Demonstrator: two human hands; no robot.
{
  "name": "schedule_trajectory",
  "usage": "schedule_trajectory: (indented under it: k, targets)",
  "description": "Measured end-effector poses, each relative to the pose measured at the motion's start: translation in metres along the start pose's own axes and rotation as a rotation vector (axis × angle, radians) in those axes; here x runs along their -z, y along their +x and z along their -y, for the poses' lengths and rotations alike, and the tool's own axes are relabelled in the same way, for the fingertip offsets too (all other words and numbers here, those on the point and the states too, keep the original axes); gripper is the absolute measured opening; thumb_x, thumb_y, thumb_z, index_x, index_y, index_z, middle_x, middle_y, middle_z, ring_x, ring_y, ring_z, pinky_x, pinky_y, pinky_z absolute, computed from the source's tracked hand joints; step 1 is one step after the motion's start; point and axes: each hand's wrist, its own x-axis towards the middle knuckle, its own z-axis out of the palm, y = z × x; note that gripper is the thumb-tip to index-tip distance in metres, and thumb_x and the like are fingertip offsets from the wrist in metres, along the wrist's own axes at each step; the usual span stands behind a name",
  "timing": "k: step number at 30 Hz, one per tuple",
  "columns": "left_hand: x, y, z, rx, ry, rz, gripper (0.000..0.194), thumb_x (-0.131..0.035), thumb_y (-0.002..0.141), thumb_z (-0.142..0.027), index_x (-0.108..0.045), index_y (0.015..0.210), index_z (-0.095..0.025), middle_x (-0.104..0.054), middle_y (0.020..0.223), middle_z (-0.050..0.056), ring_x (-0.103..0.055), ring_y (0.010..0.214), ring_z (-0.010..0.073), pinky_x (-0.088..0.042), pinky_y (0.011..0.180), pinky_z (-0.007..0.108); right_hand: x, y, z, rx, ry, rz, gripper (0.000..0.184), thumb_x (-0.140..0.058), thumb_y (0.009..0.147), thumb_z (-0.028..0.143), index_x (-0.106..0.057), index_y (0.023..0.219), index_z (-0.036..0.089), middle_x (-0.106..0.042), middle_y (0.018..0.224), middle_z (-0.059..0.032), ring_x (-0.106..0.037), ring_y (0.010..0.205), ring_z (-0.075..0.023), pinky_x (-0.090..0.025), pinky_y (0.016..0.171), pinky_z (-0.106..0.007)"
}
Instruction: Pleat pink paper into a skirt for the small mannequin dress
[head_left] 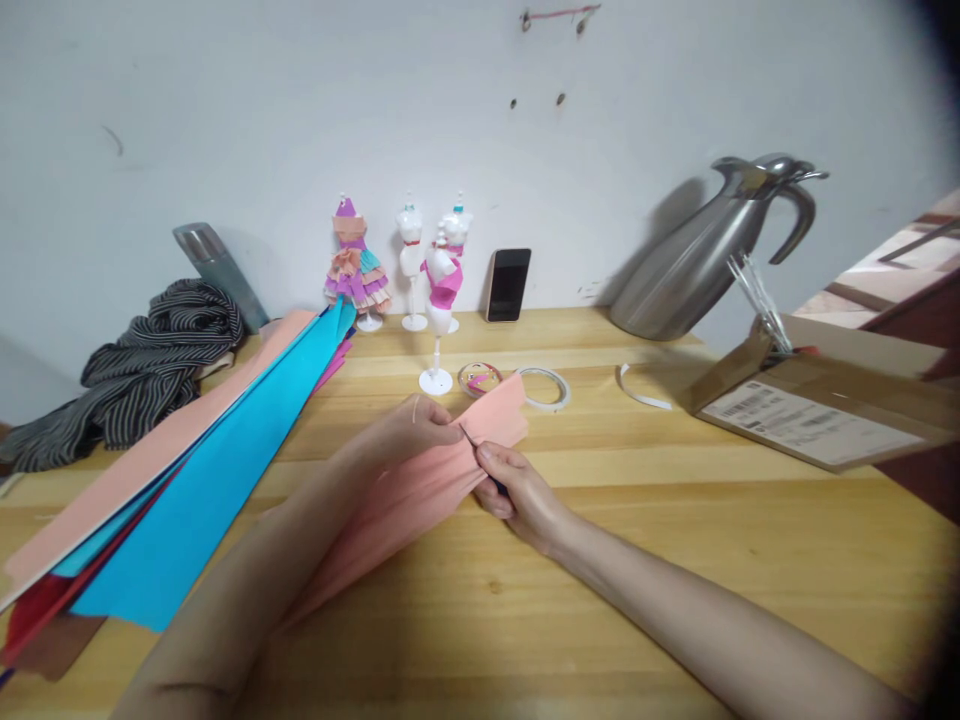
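From my remote seat I take the working hands as the middle of the dial. The left hand (424,428) pinches a peach-pink sheet (427,495) between thumb and fingers – thin, crêpe-like stuff, drawn into soft lengthwise folds. It sits at the dial's centre, its loose wavy end pointing to one o'clock and its long body trailing to eight, partly under the left forearm. The right hand (517,490) is curled around a slim dark tool (501,487), thumb pressed against the sheet's edge; most of the tool is hidden, so I cannot tell its full shape.

At nine o'clock I see a fan of flat, matte strips (217,480) in peach, bright blue and red. Towards eleven a small dress form (356,265) wears tiered, crimped ruffles, and nearer twelve a smooth white mannequin (441,318) stands on a round foot, wrapped in magenta. A glossy ring of tape (566,390) lies at two o'clock, a brushed-steel jug (682,255) farther out that way. At three – a creased cardboard box (889,410) bearing a printed label.
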Motion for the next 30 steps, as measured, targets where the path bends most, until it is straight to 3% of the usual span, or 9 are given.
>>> schedule_trajectory:
  k: [17,26,30]
  targets:
    - [0.0007,0.0003,0.0034,-0.017,-0.170,0.086,0.033,-0.060,0.073,-0.039,-0.044,0.055,-0.017,-0.028,0.050,-0.006,-0.024,0.050,0.0077,-0.013,0.048,0.027,0.0034,0.0009,-0.0019,-0.014,0.055,0.016,0.047,-0.074,0.071,0.050,-0.039,0.066,0.020,-0.035,0.045,0.0109,-0.019,0.035,-0.0013,-0.005,0.037,-0.019]
    - [0.0012,-0.0003,0.0017,-0.028,-0.155,0.095,0.029,-0.059,0.073,-0.036,-0.048,0.056,-0.016,-0.027,0.052,-0.005,-0.023,0.051,0.0082,-0.014,0.050,0.027,0.0030,0.0014,-0.0009,-0.024,0.053,0.008,0.048,-0.076,0.069,0.051,-0.039,0.065,0.020,-0.036,0.043,0.0106,-0.019,0.034,-0.0015,-0.005,0.036,-0.019]
    - [0.0028,-0.0005,0.0014,-0.060,-0.102,0.091,0.031,-0.058,0.074,-0.035,-0.043,0.054,-0.017,-0.023,0.053,-0.005,-0.020,0.052,0.0087,-0.012,0.051,0.028,0.0034,0.0019,-0.0014,-0.019,0.049,0.016,0.049,-0.076,0.068,0.050,-0.038,0.065,0.020,-0.037,0.043,0.0105,-0.020,0.035,-0.0015,-0.006,0.036,-0.019]
